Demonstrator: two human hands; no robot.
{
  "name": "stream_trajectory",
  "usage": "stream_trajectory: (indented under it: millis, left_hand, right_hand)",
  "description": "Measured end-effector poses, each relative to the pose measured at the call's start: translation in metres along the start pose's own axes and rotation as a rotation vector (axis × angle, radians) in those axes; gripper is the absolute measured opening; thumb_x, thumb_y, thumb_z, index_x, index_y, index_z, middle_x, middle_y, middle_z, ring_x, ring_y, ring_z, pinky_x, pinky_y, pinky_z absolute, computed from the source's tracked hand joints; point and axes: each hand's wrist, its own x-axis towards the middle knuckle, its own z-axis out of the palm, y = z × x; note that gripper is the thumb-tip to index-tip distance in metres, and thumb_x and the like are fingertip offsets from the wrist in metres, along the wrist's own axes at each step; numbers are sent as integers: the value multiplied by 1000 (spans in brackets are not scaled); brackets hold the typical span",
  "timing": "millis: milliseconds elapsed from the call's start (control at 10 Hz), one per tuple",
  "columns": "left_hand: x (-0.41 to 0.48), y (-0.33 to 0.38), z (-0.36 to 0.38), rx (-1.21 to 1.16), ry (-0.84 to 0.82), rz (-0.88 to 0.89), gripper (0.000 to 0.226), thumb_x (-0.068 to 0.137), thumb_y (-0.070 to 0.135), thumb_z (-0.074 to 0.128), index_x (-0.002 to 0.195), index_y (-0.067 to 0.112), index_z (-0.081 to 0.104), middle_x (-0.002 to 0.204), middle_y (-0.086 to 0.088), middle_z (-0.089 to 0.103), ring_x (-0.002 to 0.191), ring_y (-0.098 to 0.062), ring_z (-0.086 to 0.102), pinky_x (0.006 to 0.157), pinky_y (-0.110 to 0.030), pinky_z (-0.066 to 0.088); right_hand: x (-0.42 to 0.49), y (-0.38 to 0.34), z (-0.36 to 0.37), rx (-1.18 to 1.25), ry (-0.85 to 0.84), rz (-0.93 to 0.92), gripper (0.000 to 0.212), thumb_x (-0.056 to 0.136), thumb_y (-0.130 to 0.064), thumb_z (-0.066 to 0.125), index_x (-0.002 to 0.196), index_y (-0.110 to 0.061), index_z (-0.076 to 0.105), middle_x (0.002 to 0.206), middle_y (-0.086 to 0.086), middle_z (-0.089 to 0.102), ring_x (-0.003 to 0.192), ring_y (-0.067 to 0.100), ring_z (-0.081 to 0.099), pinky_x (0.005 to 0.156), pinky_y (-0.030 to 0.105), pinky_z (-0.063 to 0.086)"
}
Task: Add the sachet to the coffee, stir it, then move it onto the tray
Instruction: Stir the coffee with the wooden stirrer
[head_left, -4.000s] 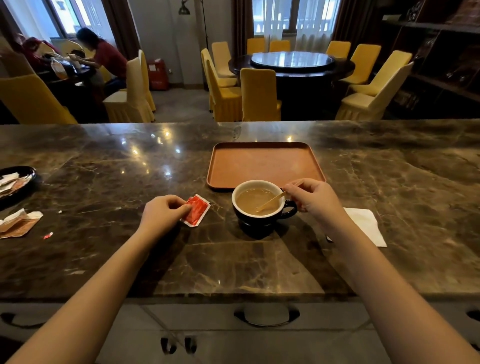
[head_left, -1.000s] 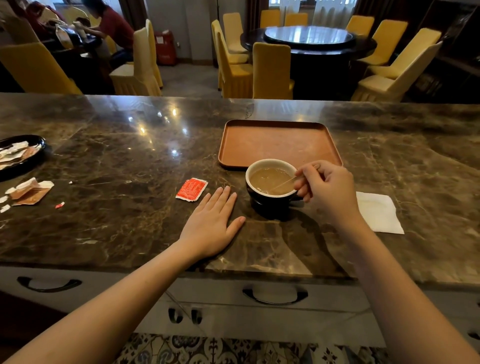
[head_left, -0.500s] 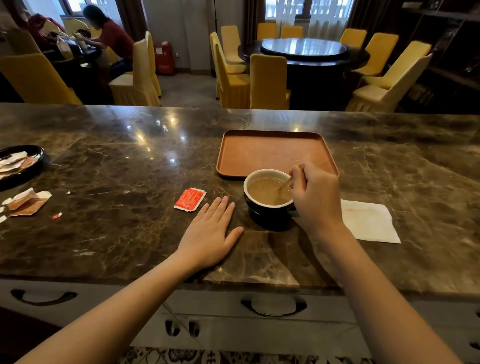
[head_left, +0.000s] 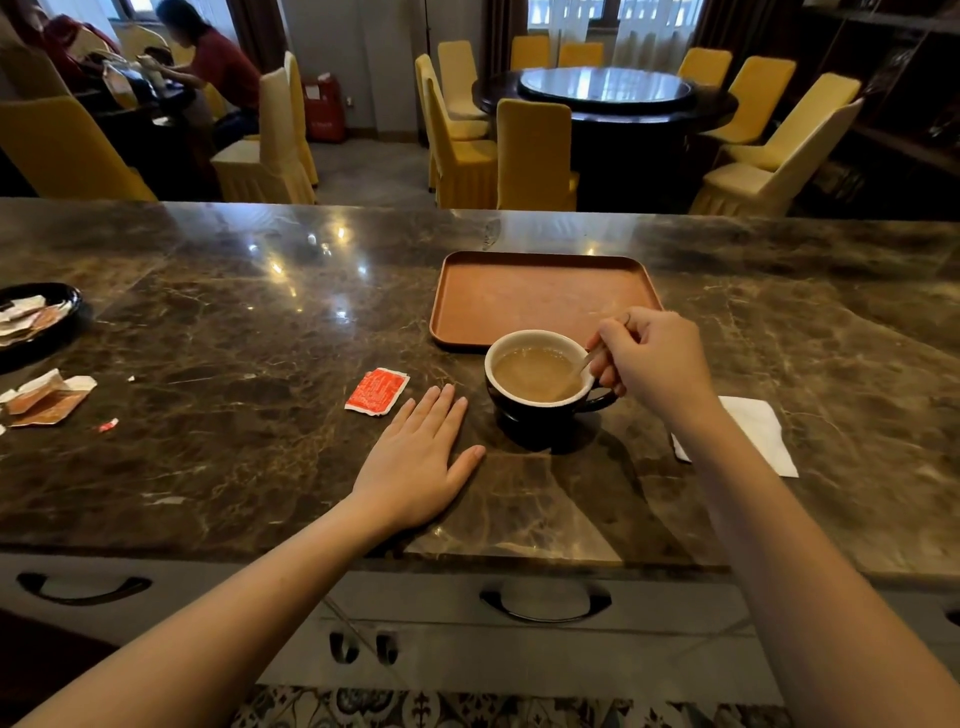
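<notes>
since the earlier frame the stirrer had swung to the cup's right rim, pinched in the right hand. cup stood just before the tray, not yet on it. left of the cup, the red sachet lay discarded; left hand rested flat, fingers spread, holding nothing. stirring judged under way.

One cup, one tray, one red sachet, one napkin, one stirrer, one black dish, two hands: left, right.
</notes>
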Motion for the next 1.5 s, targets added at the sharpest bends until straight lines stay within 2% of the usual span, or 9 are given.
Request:
stream_trajectory:
  millis: [100,200,300,500,700,900,1100,1300,1500]
  left_hand:
    - [0,0,0,0,-1,2,72,83,64,8,143,22,5,154,0,1,138,-8,-7,110,-28,-8]
    - [0,0,0,3,2,3,73,83,64,7,143,22,5,154,0,1,138,-8,-7,110,-28,-8]
    - [0,0,-1,8,5,7,72,83,64,7,143,22,5,154,0,1,138,-8,-7,109,-28,-9]
    - [0,0,0,9,10,-2,70,85,62,10,143,22,5,155,-1,1,139,-9,-7,110,-28,-8]
    - [-1,0,0,11,8,0,71,84,63,8,143,22,5,154,-1,1,138,-9,-7,109,-28,-8]
    - [1,0,1,8,8,-1,72,83,64,8,143,23,5,155,0,2,138,-8,-7,108,-27,-9]
    - [0,0,2,4,22,3,73,83,64,7,143,23,5,154,0,2,135,-5,-9,108,-27,-10]
    - [0,0,0,5,15,3,70,85,62,10,143,23,5,155,0,2,138,-8,-6,109,-27,-9]
    - [-1,1,1,1,21,2,71,85,62,10,143,21,6,155,-1,2,139,-9,-6,109,-27,-9]
  right_hand:
    - [7,-6,-3,-159,31,-80,27,93,-15,48,73,-5,64,65,13,67,58,18,64,60,31,56]
    - [8,-9,-3,-253,63,-155,27,93,-17,49,79,-2,66,72,16,67,68,27,64,70,44,57]
    - [7,-10,-6,-306,124,-200,26,93,-18,49,84,0,66,75,17,66,68,28,63,68,46,57]
    - [0,-13,-10,-335,148,-289,25,93,-18,49,86,0,66,76,18,68,68,28,63,65,45,57]
    - [-2,-19,-13,-314,191,-331,25,94,-18,48,90,-1,65,79,16,67,69,25,63,63,32,53]
    - [-2,-21,-18,-285,218,-343,26,95,-19,47,94,1,63,79,16,66,69,25,63,63,36,55]
    - [-3,-17,-23,-192,309,-360,30,95,-19,45,83,1,63,69,17,65,58,27,61,56,43,54]
    - [-1,-6,-15,-72,351,-283,26,95,-21,45,87,-6,64,70,3,63,58,3,58,52,4,45]
    - [0,16,-21,38,336,-145,25,95,-21,44,81,-12,62,63,-3,62,51,2,59,48,9,47]
